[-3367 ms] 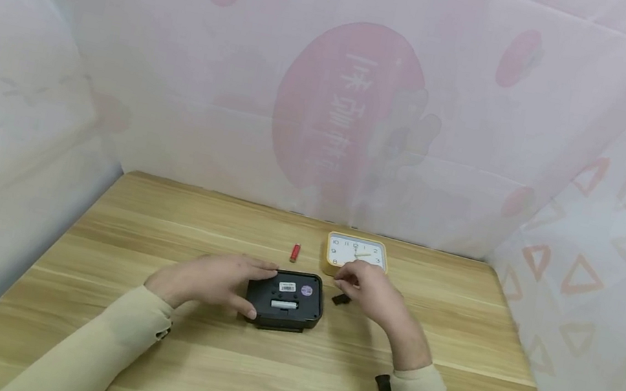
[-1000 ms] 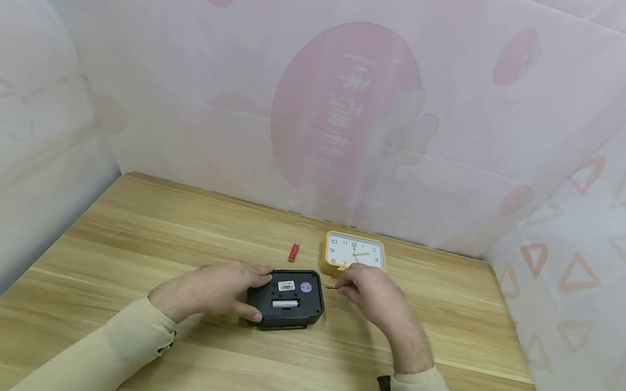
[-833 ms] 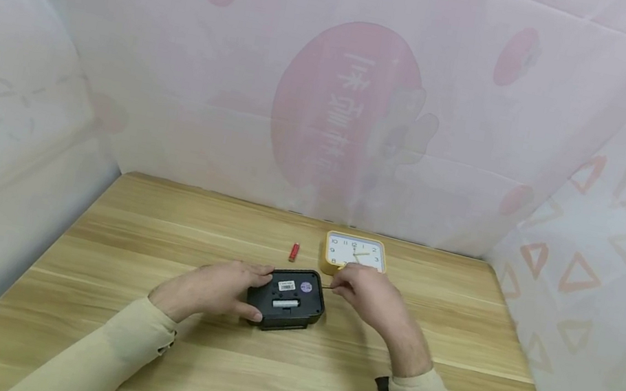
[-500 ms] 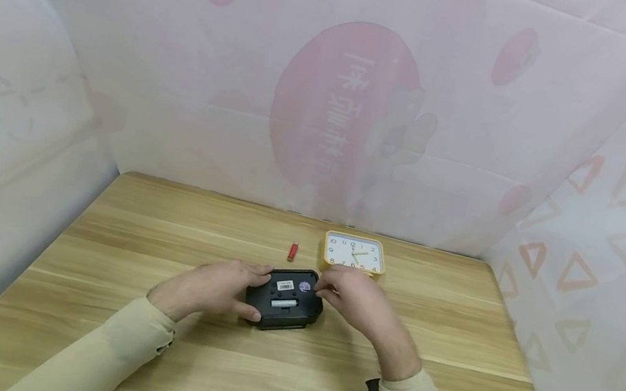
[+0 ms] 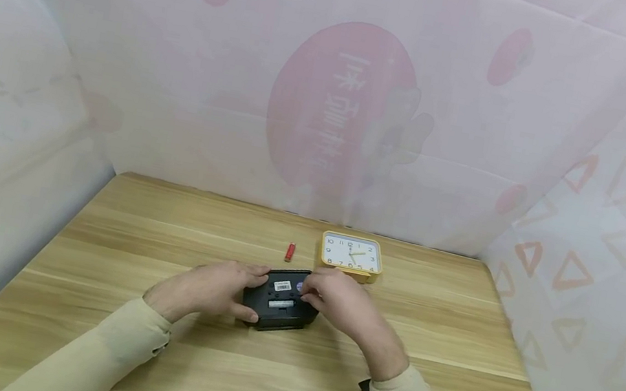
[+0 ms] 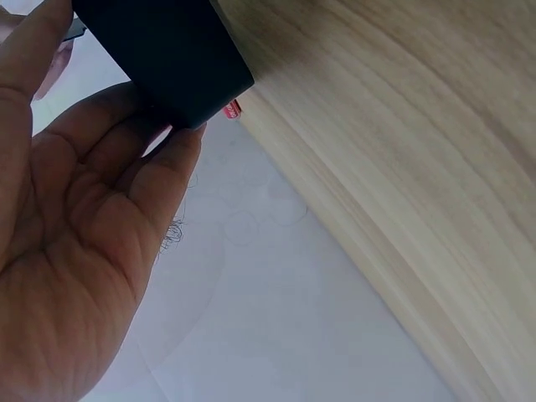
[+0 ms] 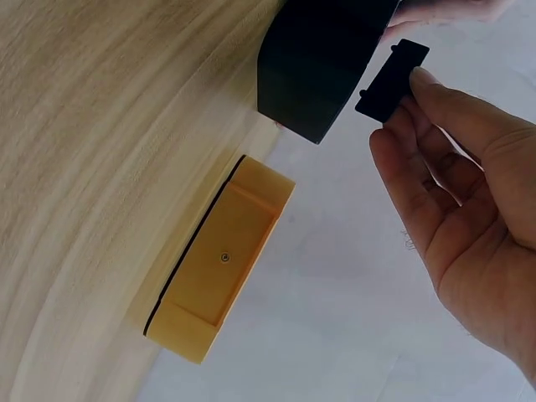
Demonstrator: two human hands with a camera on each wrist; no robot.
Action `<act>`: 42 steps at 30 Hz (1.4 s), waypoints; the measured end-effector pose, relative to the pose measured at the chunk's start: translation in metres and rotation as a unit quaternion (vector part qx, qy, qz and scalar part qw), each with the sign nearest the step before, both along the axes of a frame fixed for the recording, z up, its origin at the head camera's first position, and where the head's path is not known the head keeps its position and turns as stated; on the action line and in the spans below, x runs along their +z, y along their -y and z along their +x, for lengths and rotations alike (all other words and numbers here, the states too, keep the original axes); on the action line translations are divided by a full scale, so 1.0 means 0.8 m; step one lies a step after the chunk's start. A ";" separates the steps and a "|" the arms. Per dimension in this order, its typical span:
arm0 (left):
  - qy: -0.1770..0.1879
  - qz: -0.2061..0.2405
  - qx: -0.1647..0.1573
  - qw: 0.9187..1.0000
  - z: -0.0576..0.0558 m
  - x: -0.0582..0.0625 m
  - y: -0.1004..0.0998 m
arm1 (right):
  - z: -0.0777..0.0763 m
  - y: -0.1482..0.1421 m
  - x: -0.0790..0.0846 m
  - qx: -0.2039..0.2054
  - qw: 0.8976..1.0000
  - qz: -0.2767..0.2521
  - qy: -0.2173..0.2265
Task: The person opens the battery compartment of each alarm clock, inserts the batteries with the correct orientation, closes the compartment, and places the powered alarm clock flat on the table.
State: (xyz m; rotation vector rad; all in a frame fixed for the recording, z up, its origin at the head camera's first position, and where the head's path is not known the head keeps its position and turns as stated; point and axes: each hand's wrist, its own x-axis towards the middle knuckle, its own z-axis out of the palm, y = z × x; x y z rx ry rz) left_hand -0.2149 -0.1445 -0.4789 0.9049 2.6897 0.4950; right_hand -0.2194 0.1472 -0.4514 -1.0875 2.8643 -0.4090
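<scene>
A black clock point(image 5: 281, 321) lies with its back up on the table, a pale battery point(image 5: 281, 304) sitting in its uncovered slot. My left hand point(image 5: 209, 285) grips the clock's left end, thumb on the near edge and fingers on the far one. In the left wrist view, the fingers reach the side of the black case point(image 6: 167, 59). Between thumb and fingers, my right hand point(image 5: 341, 302) pinches a small black battery cover point(image 7: 394, 79) with two little tabs. It is held over the right part of the clock's back; the head view hides most of it behind the fingers.
Behind the clock a red battery point(image 5: 290, 252) lies on the wooden table point(image 5: 182, 368). To its right rests a yellow clock point(image 5: 350, 252), face up. A printed fabric wall point(image 5: 210, 100) stands along the table's far edge.
My right hand has picked the battery cover up from the table beside the clock and moved left with it over the clock's back. The left hand keeps its grip; the clock has turned slightly.
</scene>
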 end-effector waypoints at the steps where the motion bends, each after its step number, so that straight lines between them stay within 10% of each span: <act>1: -0.004 -0.001 -0.003 1.000 0.000 0.000 0.000 | 0.000 0.001 0.000 0.000 1.000 0.004 -0.002; 42: 0.001 -0.003 -0.013 1.000 0.000 0.005 -0.001 | 0.010 0.050 -0.020 0.034 0.994 0.063 -0.089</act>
